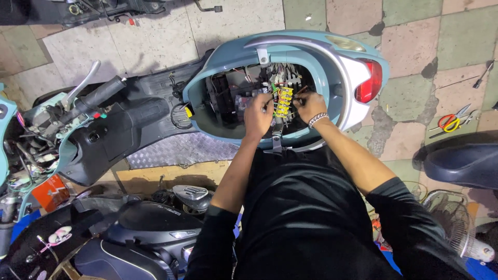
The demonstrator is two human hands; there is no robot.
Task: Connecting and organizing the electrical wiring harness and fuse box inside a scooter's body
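Observation:
A light blue scooter point(311, 49) lies below me with its seat off and the rear compartment open. Inside it sits a bundle of wires and a yellow connector block point(284, 101). My left hand point(258, 114) is at the left side of the block, fingers pinched on wires. My right hand point(310, 105), with a beaded bracelet on the wrist, grips wires at the block's right side. Both hands are down in the compartment's rear end, close to the red tail light point(369, 85).
The scooter's black handlebar grip and brake lever point(96, 91) lie to the left. A dark scooter point(150, 233) stands at the lower left, a black seat point(461, 166) at the right. Red and yellow scissors point(452, 121) lie on the tiled floor. A fan cage point(451, 212) is lower right.

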